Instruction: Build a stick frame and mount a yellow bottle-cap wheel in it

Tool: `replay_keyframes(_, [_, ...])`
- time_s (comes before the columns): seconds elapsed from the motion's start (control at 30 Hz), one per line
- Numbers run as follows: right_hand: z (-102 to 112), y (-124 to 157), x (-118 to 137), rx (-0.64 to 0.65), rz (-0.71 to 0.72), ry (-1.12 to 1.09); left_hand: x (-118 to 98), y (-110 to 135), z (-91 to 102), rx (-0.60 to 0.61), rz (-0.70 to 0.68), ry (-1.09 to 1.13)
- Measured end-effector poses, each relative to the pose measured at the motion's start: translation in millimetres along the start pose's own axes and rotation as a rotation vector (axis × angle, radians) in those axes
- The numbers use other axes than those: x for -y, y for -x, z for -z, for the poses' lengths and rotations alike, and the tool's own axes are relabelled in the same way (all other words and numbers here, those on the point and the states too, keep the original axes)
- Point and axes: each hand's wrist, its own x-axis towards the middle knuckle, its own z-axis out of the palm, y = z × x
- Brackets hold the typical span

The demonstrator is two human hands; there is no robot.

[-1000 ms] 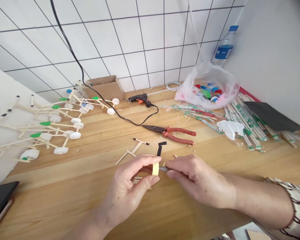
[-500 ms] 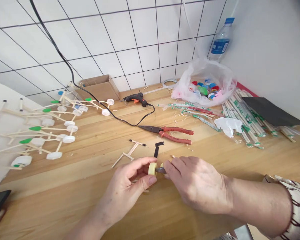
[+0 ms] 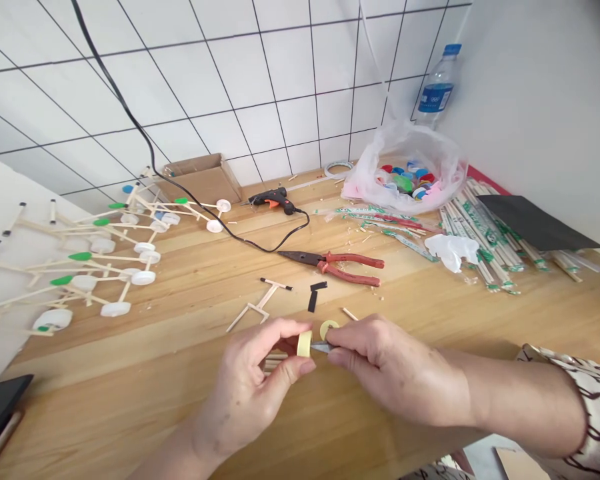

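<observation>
Pinched between the thumb and fingers of my left hand [image 3: 257, 380] is a pale yellow bottle cap [image 3: 305, 344], held on its edge. My right hand [image 3: 395, 367] grips a pointed metal blade [image 3: 322, 347]; its handle is hidden in my fist. The blade's tip meets the cap's right-hand face; how deep it goes, I cannot tell. A second yellow cap [image 3: 327, 327] is just behind the blade, partly covered by my right fingers. Some thin wooden sticks [image 3: 275, 362] lie beneath my left hand. Beyond are a small stick frame [image 3: 260, 307] and black strips [image 3: 313, 301].
Red-handled pliers [image 3: 330, 263] and a corded glue gun [image 3: 273, 199] lie further back. Stick models with white cap wheels [image 3: 115, 309] crowd the left. At the right are a bag of caps [image 3: 360, 180], wrapped chopsticks [image 3: 485, 240] and a water bottle [image 3: 436, 93].
My right hand has turned slightly, so its thumb and more of the second yellow cap show. The blade stays at the held cap. The whole view has shifted a little.
</observation>
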Motion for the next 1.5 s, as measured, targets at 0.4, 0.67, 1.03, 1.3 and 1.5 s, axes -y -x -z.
replay_keyframes(0.4, [6.5, -7.9, -4.3, 0.29, -0.365, -0.86, 8.5, -1.1, 3.0, -0.067, -0.326, -0.225])
replay_keyframes(0.67, [11.8, -15.1, -10.4, 0.474, -0.425, -1.261, 12.2, -3.6, 8.0, -0.134, -0.344, -0.242])
replay_keyframes(1.03, [21.7, -14.0, -16.1, 0.237, -0.169, -0.992, 15.9, -17.9, 10.7, -0.043, 0.136, 0.645])
replay_keyframes(1.3, [20.5, -10.3, -12.8, 0.08, 0.078, -0.555, 13.8, -17.6, 11.4, -0.039, 0.239, 0.769])
replay_keyframes(1.5, [15.3, -7.8, -12.6, -0.01, 0.179, -0.224, 14.3, -19.9, 10.1, -0.042, 0.259, 0.719])
